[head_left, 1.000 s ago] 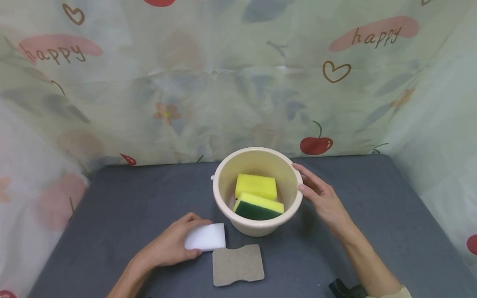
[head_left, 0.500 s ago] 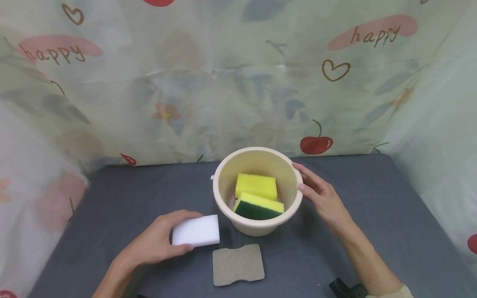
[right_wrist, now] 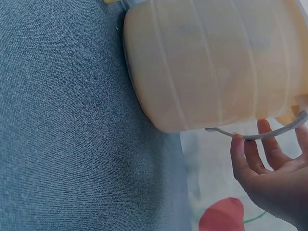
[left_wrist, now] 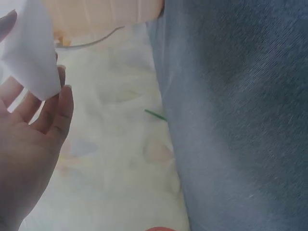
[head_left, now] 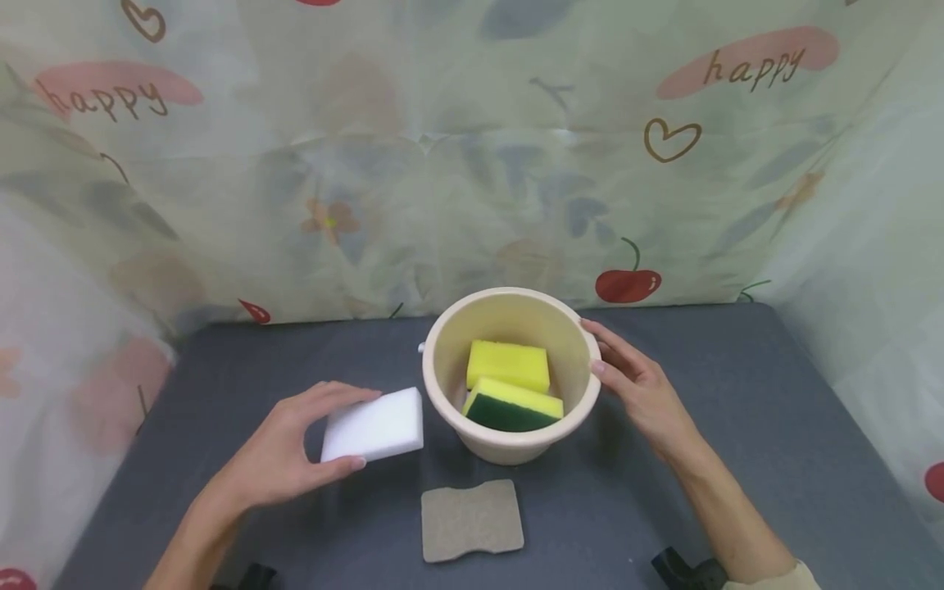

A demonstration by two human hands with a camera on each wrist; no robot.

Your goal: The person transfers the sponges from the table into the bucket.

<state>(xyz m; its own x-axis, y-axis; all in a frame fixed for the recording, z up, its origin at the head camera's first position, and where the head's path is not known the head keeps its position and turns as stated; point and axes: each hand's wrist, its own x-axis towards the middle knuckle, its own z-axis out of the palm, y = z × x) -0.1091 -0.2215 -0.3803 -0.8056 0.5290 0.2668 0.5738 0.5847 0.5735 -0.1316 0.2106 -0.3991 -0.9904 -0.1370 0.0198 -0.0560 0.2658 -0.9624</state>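
My left hand [head_left: 276, 447] grips a white sponge block [head_left: 374, 424] between thumb and fingers, held tilted left of the bucket. In the left wrist view the fingers curl under the sponge [left_wrist: 31, 53]. A cream bucket [head_left: 509, 447] stands upright in the middle; inside lie a yellow sponge [head_left: 509, 365] and a yellow sponge with a dark green scouring side [head_left: 512, 407]. My right hand [head_left: 649, 401] holds the bucket's right side, thumb at the rim. In the right wrist view its fingers curl at the thin grey bucket handle [right_wrist: 272, 134], against the wall.
On the dark grey cloth-covered table [head_left: 590, 524], a flat grey-brown pad [head_left: 472, 522] with notched edges lies in front of the bucket. A patterned curtain [head_left: 442, 205] hangs behind the table. Dark wrist mounts [head_left: 686, 569] show at the lower edge.
My left hand has lifted the white sponge from beside the grey-brown pad and carried it up and to the left, tilting it. The right hand and bucket stay in place.
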